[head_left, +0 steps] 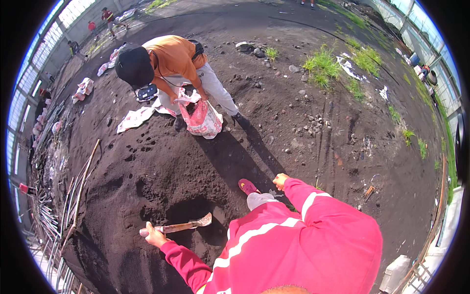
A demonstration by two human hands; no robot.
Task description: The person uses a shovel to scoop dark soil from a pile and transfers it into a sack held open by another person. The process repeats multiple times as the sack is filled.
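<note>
The left hand [156, 237] is grasping the handle of a brown, dirt-smeared trowel [179, 227] over a soil hollow [186, 209], while the right hand [280, 181] is clenching, hiding whether it holds anything.

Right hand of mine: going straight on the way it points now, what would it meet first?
Your right hand would probably meet the lower edge of the red-and-white sack first, across the shadowed soil; depth is unclear, so it could pass above.
</note>
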